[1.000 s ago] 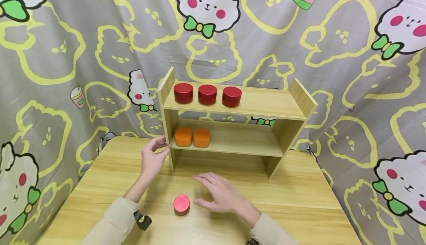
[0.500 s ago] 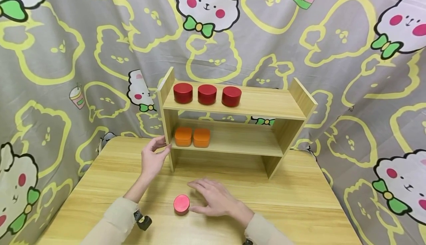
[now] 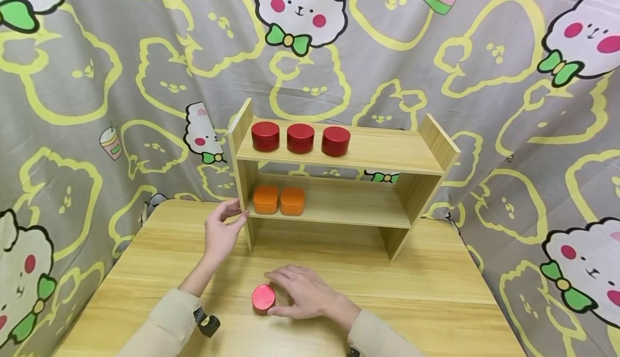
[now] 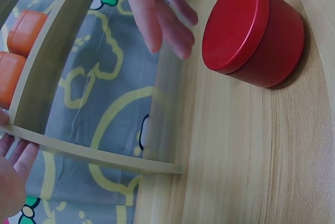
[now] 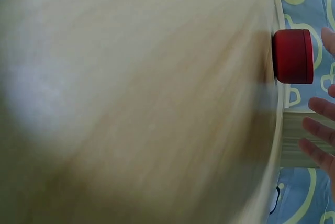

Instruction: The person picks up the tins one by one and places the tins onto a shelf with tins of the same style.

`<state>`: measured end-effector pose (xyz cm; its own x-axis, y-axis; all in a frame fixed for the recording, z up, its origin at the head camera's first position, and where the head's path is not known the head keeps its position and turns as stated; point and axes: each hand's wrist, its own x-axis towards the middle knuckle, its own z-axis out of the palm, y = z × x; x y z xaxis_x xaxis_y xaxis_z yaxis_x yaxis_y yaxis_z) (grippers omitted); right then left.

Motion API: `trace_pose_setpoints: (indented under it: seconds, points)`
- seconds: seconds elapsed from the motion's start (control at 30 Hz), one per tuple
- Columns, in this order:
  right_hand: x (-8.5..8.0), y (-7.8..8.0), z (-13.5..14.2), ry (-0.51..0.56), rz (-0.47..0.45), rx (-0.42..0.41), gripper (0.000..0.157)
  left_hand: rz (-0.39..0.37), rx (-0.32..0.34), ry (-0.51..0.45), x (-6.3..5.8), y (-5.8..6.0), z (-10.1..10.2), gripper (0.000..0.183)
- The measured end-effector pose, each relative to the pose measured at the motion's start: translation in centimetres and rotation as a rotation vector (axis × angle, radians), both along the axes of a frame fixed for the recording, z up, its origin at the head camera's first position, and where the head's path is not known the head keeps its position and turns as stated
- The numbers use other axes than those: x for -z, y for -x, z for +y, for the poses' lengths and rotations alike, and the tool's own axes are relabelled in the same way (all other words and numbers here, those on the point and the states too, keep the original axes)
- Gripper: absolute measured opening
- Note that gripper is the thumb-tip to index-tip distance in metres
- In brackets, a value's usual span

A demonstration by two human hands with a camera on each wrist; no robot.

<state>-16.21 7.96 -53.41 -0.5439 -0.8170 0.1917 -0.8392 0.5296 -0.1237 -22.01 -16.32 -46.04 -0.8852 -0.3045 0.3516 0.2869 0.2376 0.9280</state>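
Observation:
A round red tin [image 3: 263, 299] with a lid stands upright on the table. My right hand [image 3: 306, 294] hovers just right of it, thumb and fingers spread apart around its near side. In the right wrist view, fingers [image 5: 318, 130] show beside the red tin [image 5: 293, 56], with a gap between them. My left hand [image 3: 224, 229] grips the left side panel of the wooden shelf [image 3: 339, 218], thumb on the front edge and fingers behind. The left wrist view shows that pinch on the panel [image 4: 99, 154].
On the top board stand three red tins [image 3: 300, 138] in a row. Two orange square boxes [image 3: 279, 201] sit side by side at the left of the middle board. The wooden table [image 3: 436, 303] reaches to a patterned curtain [image 3: 310, 77] behind the shelf.
My right hand has moved left and slightly down toward the lone red tin, its thumb now by the tin's edge. The left hand stays on the shelf panel.

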Motion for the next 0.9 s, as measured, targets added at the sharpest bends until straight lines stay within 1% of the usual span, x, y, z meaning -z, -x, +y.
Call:
trace_pose_setpoints:
  seconds: [0.37, 0.67, 0.9]
  points:
    - [0.8, 0.1, -0.9, -0.038, -0.056, 0.000, 0.075, -0.010, 0.007, 0.006, 0.4, 0.1, -0.3, 0.033]
    - [0.9, 0.2, -1.4, -0.070, -0.056, -0.022, 0.074, 0.010, 0.006, -0.007, 0.1, -0.1, -0.1, 0.032]
    - [1.0, 0.2, -1.3, -0.061, -0.035, -0.024, 0.066, 0.011, 0.004, -0.020, 0.1, 0.0, -0.1, 0.032]
